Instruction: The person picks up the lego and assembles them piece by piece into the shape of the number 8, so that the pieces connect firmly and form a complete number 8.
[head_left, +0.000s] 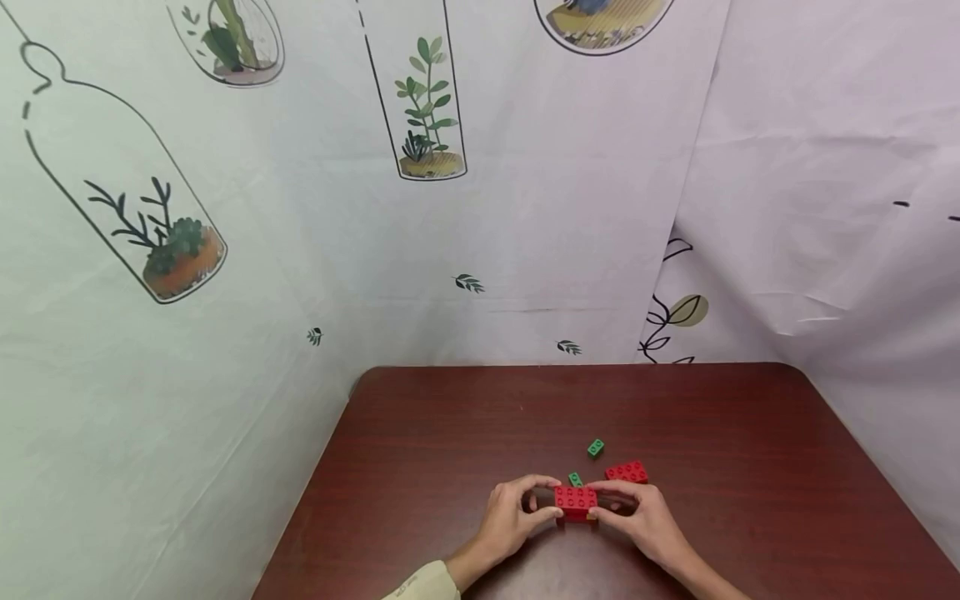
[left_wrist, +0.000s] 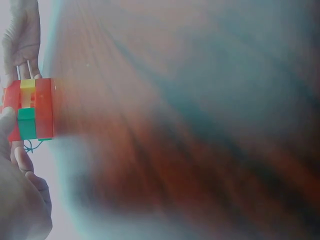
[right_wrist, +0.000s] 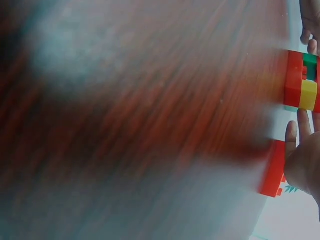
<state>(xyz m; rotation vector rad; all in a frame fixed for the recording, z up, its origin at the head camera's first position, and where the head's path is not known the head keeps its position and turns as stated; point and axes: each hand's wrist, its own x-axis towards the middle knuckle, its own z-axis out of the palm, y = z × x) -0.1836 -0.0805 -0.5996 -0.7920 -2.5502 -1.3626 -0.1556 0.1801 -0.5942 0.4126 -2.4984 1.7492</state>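
Near the front of the table, both hands hold a small stack of toy building bricks. Its top is a red brick [head_left: 576, 497] with studs. My left hand [head_left: 510, 517] pinches the stack's left end between thumb and fingers, while my right hand [head_left: 648, 521] grips the right end the same way. In the left wrist view, a green brick [left_wrist: 27, 123] and a yellow brick [left_wrist: 28, 86] sit side by side, sandwiched between the upper red brick and a lower red brick [left_wrist: 44, 107]. A gap shows between the two middle bricks.
Just behind the stack lies a small green brick [head_left: 575, 479]. A second small green brick [head_left: 596, 448] is farther back, and a loose red brick [head_left: 627, 472] lies behind the right hand. The dark red-brown table [head_left: 450, 425] meets plant-printed cloth [head_left: 517, 250] at its back.
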